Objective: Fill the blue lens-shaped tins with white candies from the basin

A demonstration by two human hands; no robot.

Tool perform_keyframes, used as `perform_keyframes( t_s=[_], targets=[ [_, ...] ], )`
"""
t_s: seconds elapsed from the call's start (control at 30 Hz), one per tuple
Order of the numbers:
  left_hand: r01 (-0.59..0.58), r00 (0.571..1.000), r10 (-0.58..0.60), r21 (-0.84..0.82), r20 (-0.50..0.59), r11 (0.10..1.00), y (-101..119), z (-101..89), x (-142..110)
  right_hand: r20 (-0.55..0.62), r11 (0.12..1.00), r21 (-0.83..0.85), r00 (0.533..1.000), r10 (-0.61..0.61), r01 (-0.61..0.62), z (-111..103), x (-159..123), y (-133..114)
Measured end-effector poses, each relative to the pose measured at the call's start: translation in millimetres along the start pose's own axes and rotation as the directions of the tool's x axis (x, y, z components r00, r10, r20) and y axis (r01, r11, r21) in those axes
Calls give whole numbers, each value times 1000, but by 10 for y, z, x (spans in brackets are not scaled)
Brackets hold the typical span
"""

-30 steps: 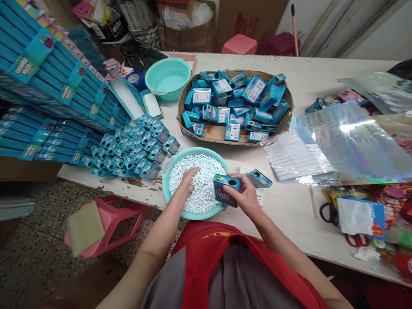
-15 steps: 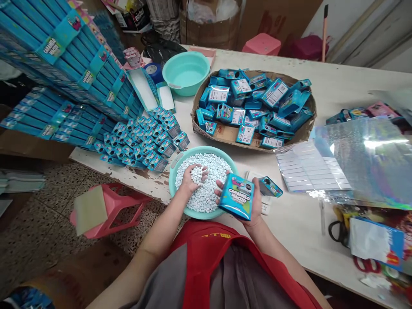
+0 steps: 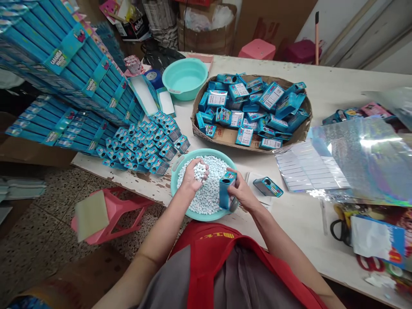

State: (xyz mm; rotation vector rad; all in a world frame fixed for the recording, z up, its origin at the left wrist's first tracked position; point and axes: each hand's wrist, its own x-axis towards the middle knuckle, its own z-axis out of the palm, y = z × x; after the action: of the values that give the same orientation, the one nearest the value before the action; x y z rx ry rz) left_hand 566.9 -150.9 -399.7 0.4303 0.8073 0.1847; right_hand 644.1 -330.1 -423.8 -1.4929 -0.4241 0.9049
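Left hand (image 3: 192, 177): fingers half-curled into a cup, cradling white pellets (image 3: 210, 199) above the turquoise basin. Right hand (image 3: 241, 192): fingers closed about one blue box (image 3: 224, 195), held over the basin's right side. Change: the box, broad printed face uppermost half a second ago, now stands with its holed end up, putting the opening within easy reach of the cupped pellets, as judged. Containers: turquoise basin (image 3: 204, 151), broadly filled with pellets; cardboard tray (image 3: 220, 136), heaped with tumbled boxes (image 3: 272, 95); a second basin (image 3: 185, 75), behind; a loose box (image 3: 268, 186), right of the right hand; a cluster of holed boxes (image 3: 151, 141), left on the surface (image 3: 328, 86).
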Motion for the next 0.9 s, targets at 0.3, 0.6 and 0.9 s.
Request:
perform_keyframes(
  t_s=[0.3,0.6,0.9],
  targets=[
    [-386,922,385,66,28,920,-104,307,-131,-100,849,-471,941,-322,240,304,35,-70],
    [-520,843,536,183,-45,834,-177,327,-63,-13,688,-641,891,-454,341,328,33,-91],
    [-487,862,506,224,-35,844,-155,351,16,-9,712,-637,921,-390,296,286,96,-103]
  ],
)
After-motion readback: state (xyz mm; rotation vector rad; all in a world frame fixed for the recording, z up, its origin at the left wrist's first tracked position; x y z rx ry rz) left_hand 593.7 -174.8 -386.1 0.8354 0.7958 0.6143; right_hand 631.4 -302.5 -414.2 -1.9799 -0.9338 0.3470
